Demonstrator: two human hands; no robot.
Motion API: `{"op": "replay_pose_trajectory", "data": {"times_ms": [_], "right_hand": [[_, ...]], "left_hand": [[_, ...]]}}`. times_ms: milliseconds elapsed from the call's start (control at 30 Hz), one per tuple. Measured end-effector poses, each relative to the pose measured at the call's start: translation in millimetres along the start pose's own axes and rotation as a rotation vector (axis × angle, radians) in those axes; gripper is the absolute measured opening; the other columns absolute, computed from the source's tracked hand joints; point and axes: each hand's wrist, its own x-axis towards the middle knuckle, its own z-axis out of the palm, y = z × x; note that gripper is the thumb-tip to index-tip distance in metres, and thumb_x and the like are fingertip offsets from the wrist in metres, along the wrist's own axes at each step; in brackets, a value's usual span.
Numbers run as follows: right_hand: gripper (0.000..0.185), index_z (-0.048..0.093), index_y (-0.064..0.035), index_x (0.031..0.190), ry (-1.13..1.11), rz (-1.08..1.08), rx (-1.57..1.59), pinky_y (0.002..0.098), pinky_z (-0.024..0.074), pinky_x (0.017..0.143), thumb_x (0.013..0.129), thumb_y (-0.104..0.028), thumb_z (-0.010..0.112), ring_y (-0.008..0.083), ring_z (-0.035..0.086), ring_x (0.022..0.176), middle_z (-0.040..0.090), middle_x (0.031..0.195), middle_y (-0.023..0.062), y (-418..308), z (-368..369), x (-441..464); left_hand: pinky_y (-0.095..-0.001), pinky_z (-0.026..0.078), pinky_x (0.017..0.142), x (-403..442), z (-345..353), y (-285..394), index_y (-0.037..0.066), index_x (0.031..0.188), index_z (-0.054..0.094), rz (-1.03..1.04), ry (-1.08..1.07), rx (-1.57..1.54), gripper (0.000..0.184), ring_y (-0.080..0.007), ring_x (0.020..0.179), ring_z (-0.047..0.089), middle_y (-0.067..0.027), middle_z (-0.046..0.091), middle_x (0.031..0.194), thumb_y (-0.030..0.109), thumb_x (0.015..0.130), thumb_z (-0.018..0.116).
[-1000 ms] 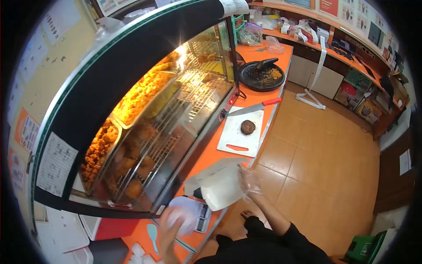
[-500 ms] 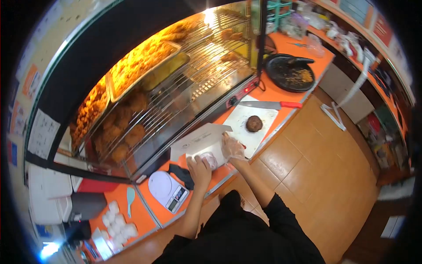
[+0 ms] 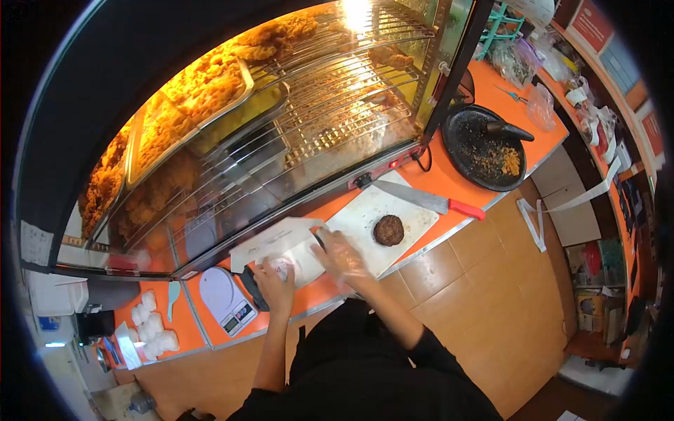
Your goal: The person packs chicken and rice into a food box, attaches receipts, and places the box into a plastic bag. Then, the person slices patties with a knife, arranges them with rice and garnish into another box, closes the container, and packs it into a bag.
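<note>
And here on the orange bench (image 3: 435, 179), right in front of the person, sits the white box (image 3: 277, 242), wide open, pale cardboard, its lid flap tipped up on the side towards the glass, some faint dark marking on it. Inside, at the near side, there's a small pale packet (image 3: 283, 268), shiny like clear wrap, and the bare left hand (image 3: 274, 286) has its fingers and thumb closed about it. Over to the right hand (image 3: 342, 258), in a clear plastic glove, at the box's other end: it's blurred, and I can't tell whether it grips the cardboard or only rests against it. Just beside lies the white cutting board (image 3: 351, 221), a dark brown, round patty (image 3: 388, 230) sitting on it, a red-handled knife (image 3: 425, 197) across its far edge. Look behind: the lit cabinet (image 3: 302, 210) has a metal tray (image 3: 191, 135) heaped with golden, craggy fried pieces (image 3: 203, 81), with wire racks alongside. And at the far end, a black stone mortar (image 3: 456, 151) holds orange-brown crumbs (image 3: 510, 163) bunched to one side, its pestle (image 3: 509, 131) lying across the rim.
</note>
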Motion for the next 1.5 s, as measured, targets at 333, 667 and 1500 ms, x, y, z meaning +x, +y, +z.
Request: {"op": "replay_pose_trajectory", "data": {"times_ms": [333, 667, 1500], "right_hand": [[0.044, 0.061, -0.0132, 0.114, 0.181, -0.287, -0.283, 0.0437, 0.0507, 0.079, 0.074, -0.03, 0.071, 0.0344, 0.062, 0.091, 0.061, 0.107, 0.019, 168.8, -175.6, 6.1], [0.06, 0.057, -0.0137, 0.119, -0.396, -0.214, -0.151, 0.0451, 0.0493, 0.084, 0.064, -0.022, 0.077, 0.0347, 0.059, 0.099, 0.056, 0.115, 0.018, 134.6, -164.5, 57.9], [0.028, 0.06, -0.0016, 0.08, -0.019, -0.312, -0.486, 0.046, 0.0489, 0.069, 0.071, -0.025, 0.073, 0.0368, 0.061, 0.079, 0.063, 0.081, 0.0182, 288.5, -225.9, 40.5]], "left_hand": [[-0.0436, 0.053, 0.059, -72.7, 55.1, 107.0, -0.002, 0.124, 0.041, -0.047, -0.454, -0.151, 0.048, -0.0361, 0.072, 0.064, -0.0239, 0.056, 0.096, 0.02, 0.086, 0.058], [-0.0487, 0.054, 0.073, -67.0, 109.5, 139.5, -0.001, 0.139, 0.027, -0.399, -0.08, -0.103, 0.074, -0.0439, 0.093, 0.061, -0.0284, 0.043, 0.126, 0.022, 0.079, 0.063], [-0.0487, 0.049, 0.085, -75.8, 106.5, 133.3, 0.005, 0.131, 0.039, -0.39, -0.088, -0.264, 0.068, -0.0408, 0.107, 0.056, -0.0207, 0.052, 0.123, 0.021, 0.072, 0.068]]}}
